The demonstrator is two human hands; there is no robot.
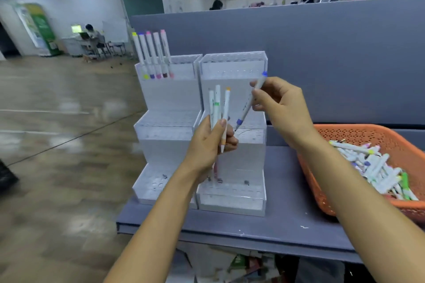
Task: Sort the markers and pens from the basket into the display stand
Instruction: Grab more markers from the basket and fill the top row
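A person's left hand [207, 142] grips a bunch of white markers [218, 108]; the right hand [279, 104] pinches a blue-capped marker [251, 101]. Five markers [153, 53] stand in the clear display stand [232, 66]; many remain in the orange basket [368, 135]. The grey tabletop [287, 218] sits in a large, open workroom.

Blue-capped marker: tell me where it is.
In the head view, the blue-capped marker is pinched, tilted, in the right hand, in front of the right display stand.

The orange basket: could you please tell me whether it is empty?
Not empty: the orange basket holds a heap of white markers with coloured caps.
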